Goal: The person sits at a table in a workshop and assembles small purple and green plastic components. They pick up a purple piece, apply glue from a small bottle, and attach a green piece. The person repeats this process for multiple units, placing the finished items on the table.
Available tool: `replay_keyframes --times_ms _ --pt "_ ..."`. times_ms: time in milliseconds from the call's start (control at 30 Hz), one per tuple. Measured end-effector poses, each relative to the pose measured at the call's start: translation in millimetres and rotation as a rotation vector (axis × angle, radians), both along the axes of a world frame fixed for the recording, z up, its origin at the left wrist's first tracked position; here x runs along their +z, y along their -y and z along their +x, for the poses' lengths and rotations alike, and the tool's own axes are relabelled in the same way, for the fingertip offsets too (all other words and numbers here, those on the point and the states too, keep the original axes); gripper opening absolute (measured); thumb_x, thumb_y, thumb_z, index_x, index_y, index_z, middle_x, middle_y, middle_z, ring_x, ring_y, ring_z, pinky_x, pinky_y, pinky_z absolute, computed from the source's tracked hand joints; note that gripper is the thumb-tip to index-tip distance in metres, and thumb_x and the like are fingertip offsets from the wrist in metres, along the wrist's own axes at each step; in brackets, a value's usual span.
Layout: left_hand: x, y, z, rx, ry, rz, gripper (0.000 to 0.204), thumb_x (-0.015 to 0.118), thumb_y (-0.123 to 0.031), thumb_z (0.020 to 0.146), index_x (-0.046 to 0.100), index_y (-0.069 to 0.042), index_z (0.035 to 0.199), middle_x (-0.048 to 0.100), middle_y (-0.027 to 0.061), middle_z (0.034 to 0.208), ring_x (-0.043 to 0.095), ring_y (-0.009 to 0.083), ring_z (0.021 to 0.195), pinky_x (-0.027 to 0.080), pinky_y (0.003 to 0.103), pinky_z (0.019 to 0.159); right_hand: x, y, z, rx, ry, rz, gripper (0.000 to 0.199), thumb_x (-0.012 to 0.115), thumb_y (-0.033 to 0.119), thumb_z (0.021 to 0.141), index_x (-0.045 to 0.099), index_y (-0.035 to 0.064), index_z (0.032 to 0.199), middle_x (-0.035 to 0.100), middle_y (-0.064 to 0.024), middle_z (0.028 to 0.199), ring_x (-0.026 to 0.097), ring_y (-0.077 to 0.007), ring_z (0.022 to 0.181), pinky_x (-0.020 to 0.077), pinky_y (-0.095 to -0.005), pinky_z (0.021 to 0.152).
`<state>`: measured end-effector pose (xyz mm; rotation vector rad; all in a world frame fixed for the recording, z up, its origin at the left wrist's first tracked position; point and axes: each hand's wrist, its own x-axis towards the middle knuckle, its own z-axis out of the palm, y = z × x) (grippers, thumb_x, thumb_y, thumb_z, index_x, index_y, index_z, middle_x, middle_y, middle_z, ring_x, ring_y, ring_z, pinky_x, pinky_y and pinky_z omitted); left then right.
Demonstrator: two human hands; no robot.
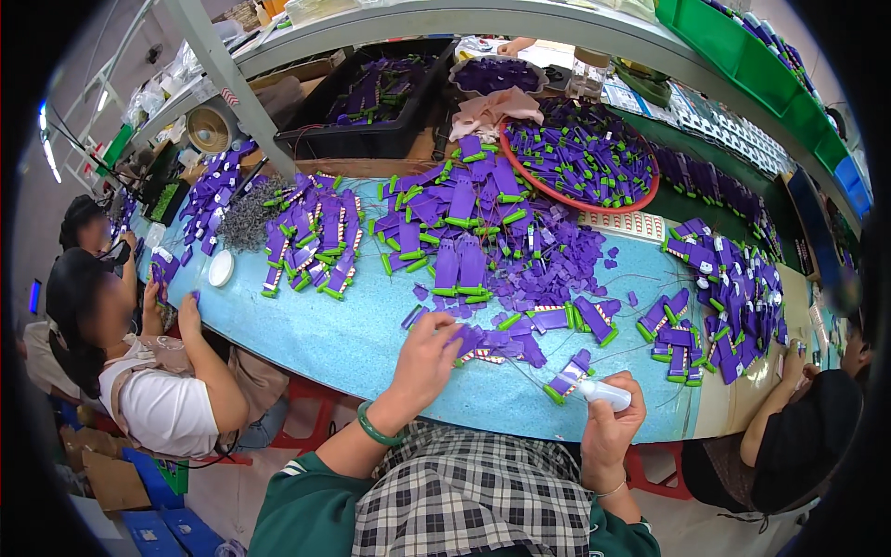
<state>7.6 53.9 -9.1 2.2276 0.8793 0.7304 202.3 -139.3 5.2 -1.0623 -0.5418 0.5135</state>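
Observation:
My left hand (425, 357) reaches over the blue table (343, 343) and grips a flat purple plastic piece (469, 339) at the near end of a purple pile. A green bangle sits on that wrist. My right hand (608, 418) is closed round a small white bottle (605, 395) whose tip touches a purple piece with a green end (568, 379) lying near the table's front edge. Beyond both hands spread heaps of purple and green parts (464, 241).
A red round tray (640, 200) and a black crate (371, 139) at the back hold more purple parts. A person in a white shirt (176, 408) works at the left, another in black (807, 418) at the right. Green bins (742, 46) line the shelf.

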Motion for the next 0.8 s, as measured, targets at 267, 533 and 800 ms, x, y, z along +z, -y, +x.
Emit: replay_keyframes --times_ms 267,533,800 --pt "16.2 9.9 -20.3 -0.085 -0.185 0.197 0.022 0.069 -0.006 0.077 0.059 -0.001 0.095 0.057 0.0153 0.103 0.056 0.0347 0.095 0.044 0.045 0.080 -3.0 -0.1 2.1 0.029 0.014 -0.020 0.022 0.062 -0.005 0.075 0.055 0.0023 0.094 0.048 -0.0031 0.089 0.052 -0.0117 0.077 0.0468 -0.0266 0.071" --pt "-4.7 24.5 -25.6 0.072 -0.141 0.121 0.028 0.070 -0.006 0.075 0.057 -0.001 0.100 0.057 0.0155 0.098 0.057 0.0360 0.095 0.044 0.044 0.080 -5.1 2.9 1.8 0.036 0.026 -0.054 0.022 0.060 -0.006 0.074 0.055 0.0017 0.093 0.049 -0.0039 0.088 0.052 -0.0121 0.075 0.0473 -0.0269 0.069" --pt "19.7 -6.1 -29.3 -0.143 -0.077 0.094 0.026 0.070 -0.003 0.074 0.054 0.002 0.094 0.051 0.0177 0.107 0.055 0.0355 0.095 0.047 0.040 0.078 -1.1 0.1 -3.0 0.031 0.011 -0.051 0.023 0.056 -0.010 0.072 0.056 0.0004 0.092 0.048 -0.0041 0.087 0.052 -0.0117 0.075 0.0469 -0.0258 0.068"
